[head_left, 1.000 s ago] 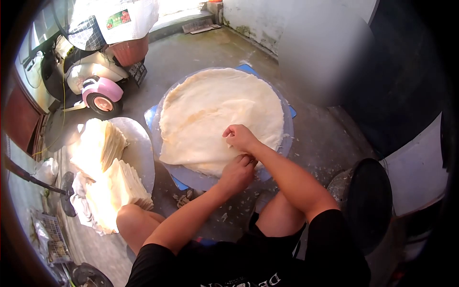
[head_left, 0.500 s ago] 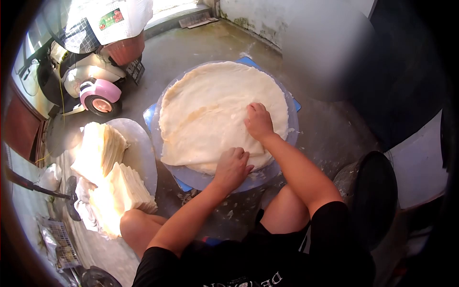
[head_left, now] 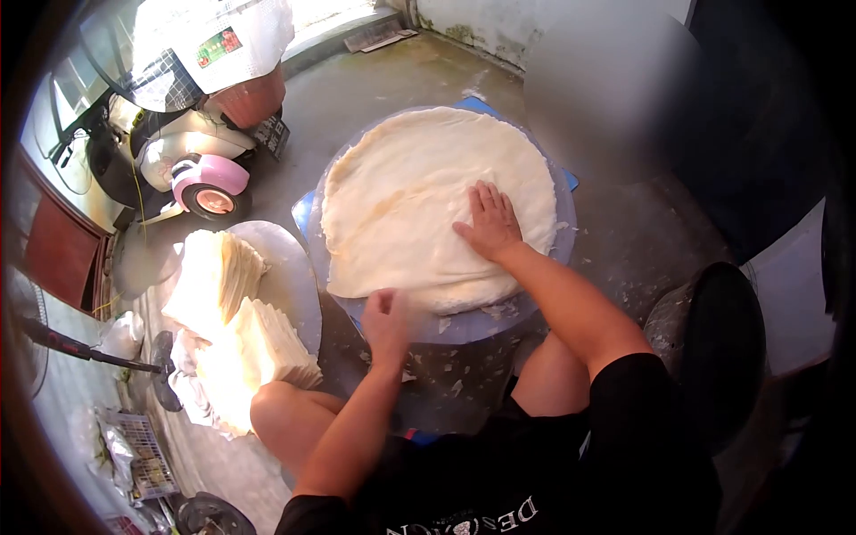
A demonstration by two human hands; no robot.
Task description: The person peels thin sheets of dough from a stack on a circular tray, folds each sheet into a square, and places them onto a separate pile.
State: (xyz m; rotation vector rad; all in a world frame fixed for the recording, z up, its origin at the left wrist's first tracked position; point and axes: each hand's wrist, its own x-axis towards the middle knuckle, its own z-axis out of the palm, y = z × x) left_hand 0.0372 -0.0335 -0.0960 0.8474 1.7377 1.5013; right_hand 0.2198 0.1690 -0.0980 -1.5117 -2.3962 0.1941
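A stack of thin, pale dough sheets (head_left: 419,187) lies on a round, greyish board (head_left: 464,332) in front of me. My right hand (head_left: 492,221) rests palm down on the right part of the top sheet, fingers spread. At the stack's near edge, slightly left of centre, my left hand (head_left: 385,325) is partly blurred with its fingers curled in. I cannot tell whether it pinches the sheet's rim. The top sheet is creased along its near side, and its edge overlaps the layers below.
Left of the board stand two piles of cut sheets, a far pile (head_left: 214,281) and a near pile (head_left: 263,357), beside another round board (head_left: 290,267). A scooter with a pink wheel cover (head_left: 212,176) is behind them. A dark round container (head_left: 718,357) stands at right.
My left hand has moved left along the near edge of the stack and off its top. My right hand has flattened out on the sheet. The view has shifted slightly.
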